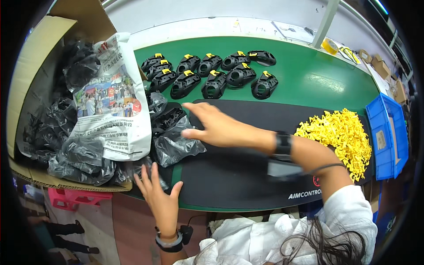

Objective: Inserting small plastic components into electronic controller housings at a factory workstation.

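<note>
My right hand reaches left across the black mat, thumb and fingers apart, with nothing seen in its grasp. Beside its thumb lies a clear plastic bag, and a black plastic shell shows at the bag's upper end. I cannot tell whether the thumb touches the bag. Lower left, my left hand is spread open near the table's front edge. Its fingertips are close to another bagged dark part, partly hidden by the fingers.
At left stands a cardboard box of bagged black parts, partly covered by newspaper. Several black shells with yellow pieces sit in rows on the green table. Small yellow parts are heaped at right, beside a blue bin.
</note>
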Demonstrator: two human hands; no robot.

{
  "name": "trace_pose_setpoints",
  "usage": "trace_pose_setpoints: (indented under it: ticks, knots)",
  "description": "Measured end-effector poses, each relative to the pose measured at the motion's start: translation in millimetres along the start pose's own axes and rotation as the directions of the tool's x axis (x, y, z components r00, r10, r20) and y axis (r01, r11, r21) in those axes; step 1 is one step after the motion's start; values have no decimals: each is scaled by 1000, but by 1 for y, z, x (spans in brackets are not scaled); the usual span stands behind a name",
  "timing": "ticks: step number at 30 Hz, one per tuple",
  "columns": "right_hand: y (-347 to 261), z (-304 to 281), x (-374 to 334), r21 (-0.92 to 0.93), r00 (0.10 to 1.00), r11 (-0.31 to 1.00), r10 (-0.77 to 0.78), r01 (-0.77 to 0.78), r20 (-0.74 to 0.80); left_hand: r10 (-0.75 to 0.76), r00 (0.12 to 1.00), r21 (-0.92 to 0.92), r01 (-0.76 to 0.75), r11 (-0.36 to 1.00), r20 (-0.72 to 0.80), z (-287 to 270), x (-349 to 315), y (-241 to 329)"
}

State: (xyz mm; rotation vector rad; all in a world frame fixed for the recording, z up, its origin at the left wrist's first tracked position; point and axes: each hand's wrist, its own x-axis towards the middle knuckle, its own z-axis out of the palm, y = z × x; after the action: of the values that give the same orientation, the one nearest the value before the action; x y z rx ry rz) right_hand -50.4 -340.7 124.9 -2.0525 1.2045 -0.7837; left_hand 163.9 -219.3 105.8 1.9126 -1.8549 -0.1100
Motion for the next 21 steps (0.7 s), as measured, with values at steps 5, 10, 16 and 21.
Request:
trace_pose_setpoints:
  ticks: [5, 10, 16, 21]
  knots:
    - [17, 17, 14, -45, 993, 992, -118, 117, -19, 146, 989, -110, -145, 983, -2, 8, -6, 11]
    - [15, -39, -52, -168, 944, 951, 285, -258, 165, 318, 929, -444, -209, 871, 187, -4, -10, 25]
    - [-30, -38, -107, -508, 977, 842, -95, 182, 192, 446, 886, -338, -462, 820, -127, -11, 79, 48]
    - [-22, -22, -146, -674, 955, 704, -21, 224, 296, 361, 918, 225, -392, 892, 165, 23, 128, 29]
